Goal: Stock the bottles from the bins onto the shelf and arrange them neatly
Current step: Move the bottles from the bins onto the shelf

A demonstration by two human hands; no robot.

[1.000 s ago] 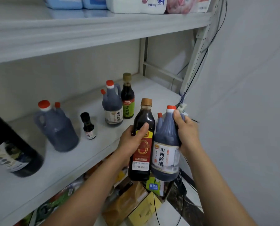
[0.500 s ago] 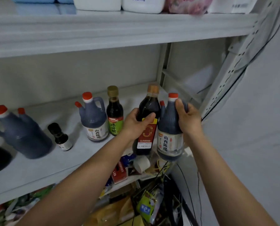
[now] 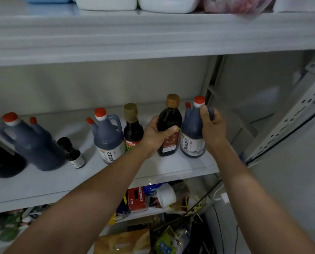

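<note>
Middle shelf [image 3: 180,167] of a white rack, seen from above. Standing on it from the left: a large dark jug [image 3: 34,143] with red caps, a small black-capped bottle [image 3: 71,153] just beside it, a handled vinegar jug [image 3: 107,138], and a green-labelled bottle [image 3: 133,129] touching that jug. These occupy the left and centre; the right end holds the two bottles in hand. The left hand [image 3: 155,134] is wrapped around the brown-capped dark bottle [image 3: 169,129] at mid-body. The right hand [image 3: 211,125] is closed on the handle and neck of the red-capped jug [image 3: 192,136]. Both bottles are upright, side by side, apparently resting on the shelf, though contact is not certain. Both forearms reach forward and upward. Mixed packages crowd the lower shelf [image 3: 140,213].
</note>
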